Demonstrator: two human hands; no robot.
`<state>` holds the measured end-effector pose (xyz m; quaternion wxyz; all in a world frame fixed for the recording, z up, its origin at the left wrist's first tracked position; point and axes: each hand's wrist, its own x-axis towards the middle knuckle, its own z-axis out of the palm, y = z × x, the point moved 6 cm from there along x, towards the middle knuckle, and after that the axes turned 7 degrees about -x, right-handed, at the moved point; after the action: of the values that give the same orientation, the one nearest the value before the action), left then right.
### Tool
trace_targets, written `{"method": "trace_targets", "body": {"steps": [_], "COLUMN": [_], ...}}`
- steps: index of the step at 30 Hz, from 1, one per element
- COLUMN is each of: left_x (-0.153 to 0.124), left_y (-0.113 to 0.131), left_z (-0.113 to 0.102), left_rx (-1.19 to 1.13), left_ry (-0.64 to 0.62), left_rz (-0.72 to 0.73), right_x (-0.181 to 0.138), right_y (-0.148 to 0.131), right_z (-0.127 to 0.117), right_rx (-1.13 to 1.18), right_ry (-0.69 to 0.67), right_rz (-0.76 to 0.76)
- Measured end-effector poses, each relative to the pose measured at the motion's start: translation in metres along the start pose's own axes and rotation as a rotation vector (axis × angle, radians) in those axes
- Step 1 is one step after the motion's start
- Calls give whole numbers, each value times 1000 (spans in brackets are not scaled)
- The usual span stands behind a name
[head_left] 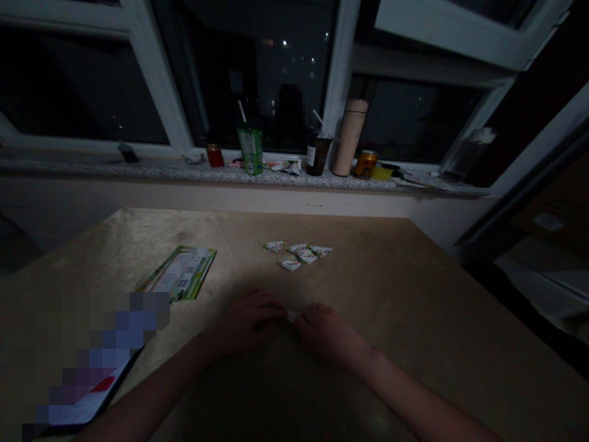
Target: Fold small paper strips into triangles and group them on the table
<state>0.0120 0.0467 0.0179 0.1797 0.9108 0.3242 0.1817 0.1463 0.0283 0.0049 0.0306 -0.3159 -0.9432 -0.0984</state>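
Both hands rest on the wooden table (414, 294) near its front middle, fingertips meeting. My left hand (248, 322) and my right hand (324, 331) pinch a small piece of folded paper (291, 316) between them; only a pale sliver of it shows. Farther back on the table lie several small folded paper pieces (299, 253) with green and white print, in a loose cluster. A green printed leaflet (180, 273) lies flat to the left of my hands.
A blurred flat item (87, 380) lies at the table's front left. The stone windowsill (138, 169) behind holds a green cup with a straw (250, 149), a red jar (214, 155), a dark cup (318, 153), a tall beige flask (350, 138) and a yellow can (366, 164).
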Motion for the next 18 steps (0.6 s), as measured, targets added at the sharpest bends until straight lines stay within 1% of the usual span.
{"method": "trace_targets", "body": {"steps": [4, 7, 11, 18], "left_x": [3, 4, 5, 5], "left_y": [0, -1, 0, 0], "left_z": [1, 4, 7, 7], "left_rx": [31, 60, 75, -17], "left_ry": [27, 15, 20, 23], "left_rz": [17, 36, 68, 102], "right_x": [-1, -3, -5, -2], "right_y": [5, 4, 0, 5], "right_z": [5, 8, 6, 6], "right_rx": [57, 77, 101, 273], "right_ry": [-2, 1, 15, 33], "right_rz": [19, -7, -26, 118]}}
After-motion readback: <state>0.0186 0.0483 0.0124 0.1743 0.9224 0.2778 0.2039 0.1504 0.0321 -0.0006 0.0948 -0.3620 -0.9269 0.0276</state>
